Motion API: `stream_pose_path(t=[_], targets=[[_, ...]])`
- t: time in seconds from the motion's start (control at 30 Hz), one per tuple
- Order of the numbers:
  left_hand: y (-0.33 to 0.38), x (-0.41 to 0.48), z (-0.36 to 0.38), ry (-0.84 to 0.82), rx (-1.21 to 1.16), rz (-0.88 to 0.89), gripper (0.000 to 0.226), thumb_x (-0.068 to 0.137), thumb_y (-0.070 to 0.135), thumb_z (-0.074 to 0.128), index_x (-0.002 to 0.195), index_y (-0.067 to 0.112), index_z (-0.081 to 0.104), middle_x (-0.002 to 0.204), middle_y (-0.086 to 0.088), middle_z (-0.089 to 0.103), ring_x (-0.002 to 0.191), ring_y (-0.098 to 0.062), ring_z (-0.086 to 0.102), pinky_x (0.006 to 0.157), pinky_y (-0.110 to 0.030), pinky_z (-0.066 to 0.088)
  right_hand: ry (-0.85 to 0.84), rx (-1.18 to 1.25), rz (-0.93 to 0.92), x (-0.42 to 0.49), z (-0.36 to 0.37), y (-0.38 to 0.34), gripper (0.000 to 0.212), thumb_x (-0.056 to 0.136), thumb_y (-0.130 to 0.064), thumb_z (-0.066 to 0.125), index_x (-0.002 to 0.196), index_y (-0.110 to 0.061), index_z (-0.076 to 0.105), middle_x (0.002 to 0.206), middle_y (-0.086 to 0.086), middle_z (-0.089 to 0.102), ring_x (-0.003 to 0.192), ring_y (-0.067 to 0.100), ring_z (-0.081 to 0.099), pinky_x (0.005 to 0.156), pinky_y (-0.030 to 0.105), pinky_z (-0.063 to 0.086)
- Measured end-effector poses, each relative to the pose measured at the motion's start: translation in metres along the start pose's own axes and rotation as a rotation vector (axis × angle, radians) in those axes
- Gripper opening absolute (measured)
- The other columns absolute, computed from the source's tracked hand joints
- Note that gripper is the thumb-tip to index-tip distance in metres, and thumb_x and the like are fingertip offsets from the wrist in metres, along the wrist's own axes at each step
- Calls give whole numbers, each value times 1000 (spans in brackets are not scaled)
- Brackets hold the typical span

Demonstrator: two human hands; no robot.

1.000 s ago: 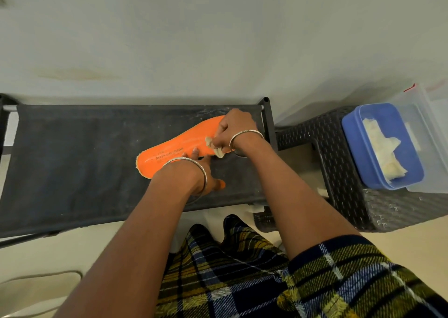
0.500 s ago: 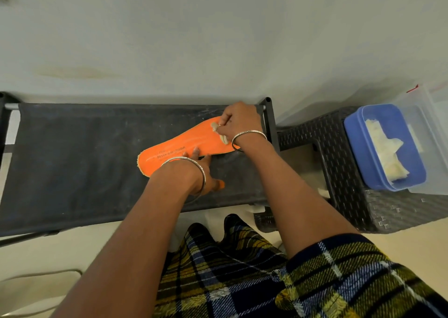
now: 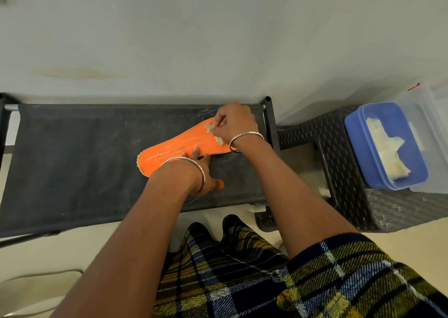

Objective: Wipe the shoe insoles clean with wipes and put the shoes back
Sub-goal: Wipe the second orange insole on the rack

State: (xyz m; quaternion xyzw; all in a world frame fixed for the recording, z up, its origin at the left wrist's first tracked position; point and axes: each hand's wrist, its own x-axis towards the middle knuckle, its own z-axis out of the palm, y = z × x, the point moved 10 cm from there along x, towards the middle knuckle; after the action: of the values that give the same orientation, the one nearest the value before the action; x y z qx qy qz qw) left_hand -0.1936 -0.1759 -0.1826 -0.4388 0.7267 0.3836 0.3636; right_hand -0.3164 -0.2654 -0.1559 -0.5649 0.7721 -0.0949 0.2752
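Observation:
An orange insole (image 3: 174,150) lies flat on the black fabric shelf (image 3: 72,152), its toe end pointing up and right. My right hand (image 3: 234,123) grips a crumpled, soiled wipe (image 3: 210,128) and presses it on the toe end of the insole. My left hand (image 3: 202,169) rests on the near edge of the insole with straight fingers, holding it down; most of that hand is hidden behind my wrist. No shoe is in view.
A dark woven stool (image 3: 344,172) stands right of the shelf. On it sits a blue tub (image 3: 358,148) holding pale wipes (image 3: 385,148), beside a clear lid or box (image 3: 434,114). A wall runs behind the shelf. My plaid clothing fills the bottom.
My right hand has pushed the wipe from the middle of the insole up toward its toe end. The left hand and the insole have stayed in place.

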Motion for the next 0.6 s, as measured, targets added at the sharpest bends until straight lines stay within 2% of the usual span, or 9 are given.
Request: stream_pose_path(t=[0.07,0.1,0.23,0.3,0.4,0.5,0.53,0.6], targets=[[1,-1,-1,10,-1,0,85,96,52,46,154,26,-11,160,-3,-20,148,-33,-11,119,-52,7,-120,-3,-66,-4,12,-12,6,72,-10,79,75,-14,78,63,-10,63,66,11,65,79,32,59],[1,-1,-2,14,2,1,85,96,52,46,154,26,-11,161,-3,-20,148,-33,-11,119,-51,7,-119,-10,-56,-3,13,-11,5,71,-11,80,74,-15,78,67,-8,68,67,11,65,79,32,59],[-1,-2,-2,5,4,14,85,96,54,45,154,24,-10,160,-3,-20,148,-33,-10,120,-51,7,159,24,170,3,-19,29,2,77,-20,77,78,-19,75,87,0,75,83,20,70,77,27,54],[-1,-2,-2,0,0,14,84,96,53,44,154,24,-10,160,-3,-20,148,-33,-11,120,-51,7,195,-6,179,3,-23,31,4,80,-17,74,84,-17,75,92,4,75,88,24,70,78,28,54],[0,-3,-3,6,-5,13,85,96,53,45,154,25,-10,161,-3,-19,148,-33,-10,120,-51,7,78,-68,104,3,-11,13,8,78,-17,76,84,-13,78,90,5,75,87,25,70,84,36,57],[1,-2,-4,20,3,12,86,96,55,45,155,26,-10,161,-3,-17,148,-33,-9,120,-50,7,-132,-3,18,-2,12,-5,6,70,-11,78,73,-16,79,70,-4,72,71,18,70,80,36,60],[0,-2,-4,23,5,12,85,96,55,45,155,26,-9,161,-3,-17,149,-33,-8,120,-50,7,-135,10,29,-1,12,-3,5,70,-11,78,72,-16,78,69,-4,72,70,17,70,80,36,60],[-1,-2,-5,22,2,14,85,96,54,45,154,25,-8,161,-2,-17,148,-33,-9,120,-50,8,-25,-24,107,4,-1,12,7,73,-18,79,79,-14,79,82,1,75,81,21,71,81,35,58]])
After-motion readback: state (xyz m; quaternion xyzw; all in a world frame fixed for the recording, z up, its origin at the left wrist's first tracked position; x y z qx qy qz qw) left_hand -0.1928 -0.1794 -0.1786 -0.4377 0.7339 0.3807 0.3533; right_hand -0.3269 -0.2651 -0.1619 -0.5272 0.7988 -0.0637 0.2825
